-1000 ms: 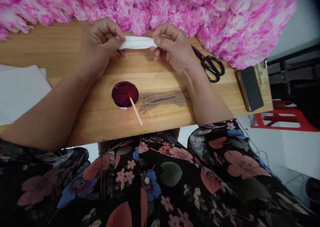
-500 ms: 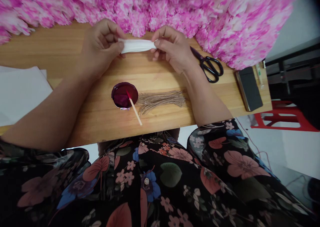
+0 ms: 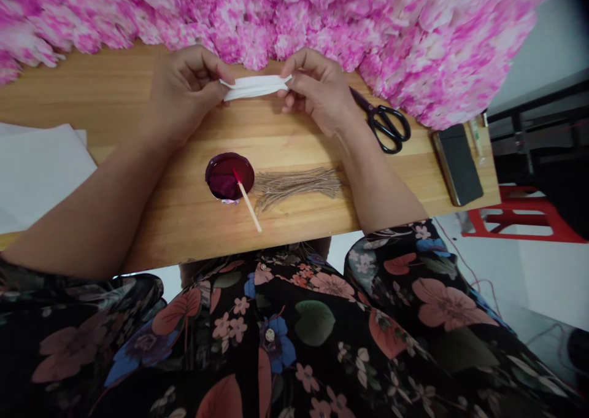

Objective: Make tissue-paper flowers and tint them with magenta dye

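A narrow folded strip of white paper point(image 3: 256, 86) stretches between both hands, just above the wooden table. My left hand point(image 3: 191, 89) pinches its left end between thumb and fingers. The right end is pinched by my right hand point(image 3: 315, 86). Below the hands sits a small round dish point(image 3: 246, 166) of dark red liquid with a dark soaked lump in it. A thin wooden stick point(image 3: 251, 208) rests on its rim, its tip red. Beside the dish lies a bundle of thin brown wire-like strands point(image 3: 301, 183).
Pink and white ruffled flowers point(image 3: 257, 19) line the table's far side. Black-handled scissors point(image 3: 389, 126) lie by my right wrist, with a dark phone point(image 3: 458, 165) farther right. White paper sheets point(image 3: 41, 172) lie at left. A red plastic stool point(image 3: 519, 212) stands beyond the table's right edge.
My left hand has shifted slightly right and down. The white paper strip now shows a crease along its length and its ends look more folded. My right hand has barely moved.
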{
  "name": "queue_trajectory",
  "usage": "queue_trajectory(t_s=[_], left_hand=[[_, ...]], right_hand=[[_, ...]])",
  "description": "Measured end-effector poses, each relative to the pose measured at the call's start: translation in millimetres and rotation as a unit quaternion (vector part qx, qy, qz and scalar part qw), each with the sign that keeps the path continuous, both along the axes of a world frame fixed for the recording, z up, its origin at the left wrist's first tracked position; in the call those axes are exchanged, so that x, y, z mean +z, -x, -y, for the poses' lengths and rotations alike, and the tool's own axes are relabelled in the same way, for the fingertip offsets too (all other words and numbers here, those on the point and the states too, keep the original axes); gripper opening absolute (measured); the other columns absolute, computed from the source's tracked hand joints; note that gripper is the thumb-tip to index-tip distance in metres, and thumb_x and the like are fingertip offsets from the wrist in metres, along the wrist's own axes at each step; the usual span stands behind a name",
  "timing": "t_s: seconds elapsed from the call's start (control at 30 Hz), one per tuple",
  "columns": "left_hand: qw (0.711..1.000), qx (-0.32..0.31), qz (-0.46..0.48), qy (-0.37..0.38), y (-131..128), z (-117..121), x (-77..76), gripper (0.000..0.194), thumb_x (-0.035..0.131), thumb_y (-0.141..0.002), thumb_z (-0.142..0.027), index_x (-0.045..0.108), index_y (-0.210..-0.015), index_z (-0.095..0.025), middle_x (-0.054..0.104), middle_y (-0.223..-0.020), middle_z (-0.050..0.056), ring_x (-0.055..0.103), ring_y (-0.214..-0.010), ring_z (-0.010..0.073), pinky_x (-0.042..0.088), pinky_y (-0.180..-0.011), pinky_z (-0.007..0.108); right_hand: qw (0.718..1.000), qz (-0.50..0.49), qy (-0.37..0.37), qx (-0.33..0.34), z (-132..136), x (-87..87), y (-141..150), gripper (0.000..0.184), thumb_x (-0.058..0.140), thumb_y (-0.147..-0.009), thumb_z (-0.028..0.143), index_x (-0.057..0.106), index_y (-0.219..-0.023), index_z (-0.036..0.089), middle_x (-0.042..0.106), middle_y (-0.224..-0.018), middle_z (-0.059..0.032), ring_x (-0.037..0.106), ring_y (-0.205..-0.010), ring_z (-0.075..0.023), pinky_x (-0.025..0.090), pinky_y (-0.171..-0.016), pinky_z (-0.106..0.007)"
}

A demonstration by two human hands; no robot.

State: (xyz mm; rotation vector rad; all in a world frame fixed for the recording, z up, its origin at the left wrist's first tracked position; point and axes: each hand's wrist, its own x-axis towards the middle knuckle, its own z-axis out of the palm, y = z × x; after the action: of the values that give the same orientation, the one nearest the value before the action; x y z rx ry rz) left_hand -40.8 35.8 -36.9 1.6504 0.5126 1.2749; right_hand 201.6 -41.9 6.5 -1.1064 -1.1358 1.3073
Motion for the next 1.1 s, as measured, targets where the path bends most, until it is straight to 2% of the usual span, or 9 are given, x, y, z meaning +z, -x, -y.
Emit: queue_trajectory(t_s=[0.17,0.27,0.37,0.53,0.73,0.87,0.97,1.03,1.1], left_hand=[[0.999,-0.027,-0.013,0.018,1.6,3.4,3.6,0.038,0.103,-0.081,-0.060,0.082,-0.090,-0.029,0.075,-0.072,0.000,0.068,-0.056,0.0129,0.050,-0.050,0.027],[0.999,-0.032,-0.023,0.019,2.0,2.6,2.3,0.043,0.101,-0.082,-0.065,0.082,-0.092,-0.028,0.076,-0.070,0.001,0.070,-0.054,0.0158,0.052,-0.049,0.029],[0.999,-0.017,-0.049,0.010,3.0,1.9,0.8,0.048,0.100,-0.079,-0.069,0.082,-0.090,-0.027,0.077,-0.069,0.001,0.069,-0.054,0.0161,0.053,-0.052,0.031],[0.996,-0.004,-0.092,0.010,8.3,9.9,10.3,0.043,0.096,-0.084,-0.066,0.086,-0.090,-0.025,0.076,-0.070,0.002,0.068,-0.059,0.0171,0.055,-0.064,0.036],[0.984,0.034,-0.171,-0.027,10.6,14.9,15.0,0.050,0.089,-0.090,-0.071,0.081,-0.083,-0.022,0.071,-0.067,0.000,0.058,-0.055,0.0104,0.040,-0.056,0.028],[0.981,0.044,-0.172,-0.077,9.9,11.9,9.4,0.050,0.091,-0.088,-0.066,0.079,-0.109,-0.022,0.074,-0.078,0.001,0.064,-0.059,0.0134,0.042,-0.057,0.028],[0.947,0.097,-0.242,-0.189,13.4,13.7,14.3,0.033,0.079,-0.100,-0.047,0.082,-0.123,-0.024,0.080,-0.090,0.004,0.077,-0.079,0.0245,0.056,-0.073,0.042],[0.906,0.119,-0.309,-0.263,17.0,14.6,18.9,0.031,0.072,-0.105,-0.046,0.084,-0.125,-0.026,0.081,-0.099,0.007,0.081,-0.092,0.0335,0.059,-0.087,0.057],[0.874,0.131,-0.361,-0.297,20.1,13.8,20.9,0.039,0.062,-0.110,-0.053,0.083,-0.130,-0.026,0.081,-0.105,0.010,0.081,-0.100,0.0396,0.059,-0.089,0.064]], right_hand=[[1.000,-0.002,-0.001,0.003,-1.9,-0.4,-0.4,0.027,0.057,-0.102,0.001,0.061,-0.087,0.023,0.071,-0.073,0.0063,0.060,-0.058,-0.0067,0.052,-0.061,-0.018],[1.000,0.006,-0.003,0.008,-3.3,-2.1,-3.5,0.018,0.062,-0.095,0.007,0.065,-0.087,0.023,0.072,-0.076,0.0043,0.059,-0.061,-0.0081,0.053,-0.065,-0.020],[0.999,0.033,0.004,0.014,-3.4,-2.4,-5.8,0.002,0.070,-0.085,0.028,0.069,-0.087,0.027,0.075,-0.081,0.0014,0.061,-0.068,-0.0134,0.059,-0.077,-0.029],[0.994,0.106,0.008,-0.002,-3.0,-3.5,-4.5,0.037,0.079,-0.075,0.071,0.063,-0.078,0.038,0.077,-0.080,-0.0037,0.065,-0.075,-0.0251,0.061,-0.081,-0.045],[0.984,0.166,-0.064,-0.003,-3.7,-5.8,-0.5,0.044,0.090,-0.066,0.068,0.060,-0.073,0.036,0.071,-0.068,-0.0003,0.063,-0.065,-0.0229,0.054,-0.074,-0.045],[0.972,0.209,-0.108,-0.011,-5.1,-7.5,-3.6,0.025,0.086,-0.075,0.053,0.071,-0.087,0.036,0.072,-0.072,0.0018,0.065,-0.069,-0.0214,0.054,-0.077,-0.043],[0.956,0.261,-0.132,0.003,-8.9,-9.3,-9.2,0.038,0.084,-0.076,0.052,0.081,-0.109,0.034,0.083,-0.088,0.0016,0.068,-0.084,-0.0216,0.057,-0.089,-0.043],[0.937,0.318,-0.141,0.015,-11.6,-9.2,-12.1,0.040,0.081,-0.077,0.061,0.083,-0.108,0.036,0.089,-0.105,0.0012,0.070,-0.097,-0.0227,0.057,-0.095,-0.043],[0.920,0.362,-0.149,0.022,-12.5,-7.5,-12.9,0.033,0.076,-0.078,0.062,0.083,-0.099,0.038,0.089,-0.110,0.0009,0.071,-0.101,-0.0232,0.056,-0.097,-0.043]])
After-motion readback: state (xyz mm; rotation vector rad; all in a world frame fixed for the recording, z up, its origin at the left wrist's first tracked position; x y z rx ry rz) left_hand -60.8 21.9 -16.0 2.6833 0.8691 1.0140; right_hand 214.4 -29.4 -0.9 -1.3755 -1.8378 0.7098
